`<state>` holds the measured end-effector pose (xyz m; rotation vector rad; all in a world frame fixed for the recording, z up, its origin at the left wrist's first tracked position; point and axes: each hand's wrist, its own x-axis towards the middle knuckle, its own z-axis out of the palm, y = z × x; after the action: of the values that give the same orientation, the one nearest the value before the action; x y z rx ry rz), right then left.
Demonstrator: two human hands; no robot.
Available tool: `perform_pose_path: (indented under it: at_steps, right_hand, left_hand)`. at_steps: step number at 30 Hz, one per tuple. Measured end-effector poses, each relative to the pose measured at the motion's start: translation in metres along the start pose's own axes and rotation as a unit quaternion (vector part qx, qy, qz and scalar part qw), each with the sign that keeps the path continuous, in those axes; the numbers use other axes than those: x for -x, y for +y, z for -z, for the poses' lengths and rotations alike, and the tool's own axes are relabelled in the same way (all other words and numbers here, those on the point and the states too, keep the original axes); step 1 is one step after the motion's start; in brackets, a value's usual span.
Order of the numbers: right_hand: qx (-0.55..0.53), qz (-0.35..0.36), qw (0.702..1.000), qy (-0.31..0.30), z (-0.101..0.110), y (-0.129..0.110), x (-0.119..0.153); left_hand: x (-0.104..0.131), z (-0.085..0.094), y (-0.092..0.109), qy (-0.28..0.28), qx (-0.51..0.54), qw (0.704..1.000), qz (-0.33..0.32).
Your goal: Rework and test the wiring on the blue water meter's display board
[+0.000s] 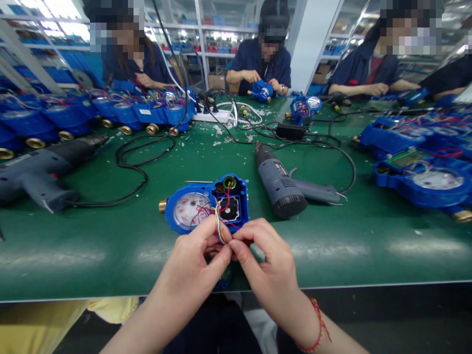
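A blue meter (170, 209) with a round dial and an open compartment lies near the front edge of the green table. Thin coloured wires (218, 221) run from it towards my fingers. My left hand (201, 258) pinches the wires just in front of the meter. Close against it, my right hand (267, 255) is closed too, thumb and forefinger pressed together at the wire ends; what exactly they grip is too small to tell. Beneath my hands, a second blue part (225, 279) with a green board is mostly hidden.
Grey heat guns lie at the left (47, 172) and right of centre (278, 184), with black cables. Rows of blue meters stand at left (59, 115) and right (424, 184). A white power strip (214, 116) lies farther back. Several people sit across the table.
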<state>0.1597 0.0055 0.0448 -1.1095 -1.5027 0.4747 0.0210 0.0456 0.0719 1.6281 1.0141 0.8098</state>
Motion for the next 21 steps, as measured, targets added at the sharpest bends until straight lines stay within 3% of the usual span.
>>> perform_pose_path:
  at_steps: [3, 5, 9, 12, 18, 21]
  right_hand:
    - [-0.025, -0.021, 0.999, -0.003, -0.001, 0.004, 0.001]
    - [-0.108, -0.089, 0.990, 0.011, -0.002, 0.007, 0.002]
    - [-0.294, -0.206, 0.933, 0.040, -0.004, 0.013, 0.001]
    - [-0.325, -0.221, 0.918, 0.052, -0.005, 0.014, 0.000]
    - [-0.281, -0.173, 0.942, 0.052, -0.002, 0.011, 0.000]
    - [-0.284, -0.181, 0.941, 0.034, -0.002, 0.010, -0.001]
  left_hand:
    - [-0.001, 0.000, 0.005, 0.009, 0.044, 0.999, 0.013]
    - [-0.002, 0.000, 0.009, 0.015, 0.054, 0.998, 0.027]
    - [-0.003, 0.001, 0.013, 0.002, 0.037, 0.998, 0.042]
    - [-0.005, 0.001, 0.013, -0.009, 0.022, 0.999, 0.048]
    - [-0.008, -0.002, 0.013, -0.045, 0.002, 0.998, 0.042]
    - [-0.007, -0.004, 0.014, -0.042, 0.013, 0.998, 0.051]
